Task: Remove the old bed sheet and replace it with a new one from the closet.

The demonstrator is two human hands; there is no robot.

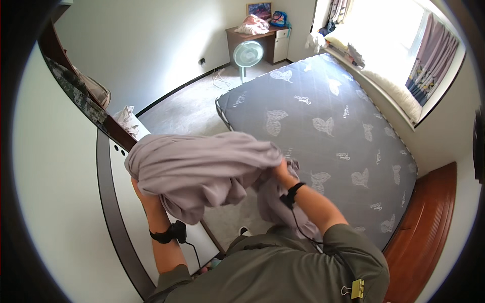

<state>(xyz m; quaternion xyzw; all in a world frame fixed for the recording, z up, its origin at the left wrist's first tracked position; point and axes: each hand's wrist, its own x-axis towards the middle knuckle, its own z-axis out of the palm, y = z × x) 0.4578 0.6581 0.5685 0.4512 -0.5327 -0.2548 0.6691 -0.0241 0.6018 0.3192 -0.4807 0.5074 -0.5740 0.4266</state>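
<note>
A large mauve-grey cloth (pixel 197 163), perhaps a sheet or cover, hangs bunched in the air in front of my body. My right hand (pixel 283 173) grips its right end, and a loose length drops below that wrist toward my clothing. At the cloth's left end is my left hand (pixel 139 189); folds cover most of its fingers, but the cloth rests on and around it. Beyond the cloth lies a bare grey mattress (pixel 322 125) with a white leaf pattern.
A pale green fan (pixel 248 55) stands by the mattress's far corner, before a wooden desk (pixel 233 36). On the left are a wardrobe's white sliding door (pixel 57 151) and a white cabinet top (pixel 142 130). A reddish wooden headboard (pixel 428 212) stands right. Cords (pixel 221 80) trail on the floor.
</note>
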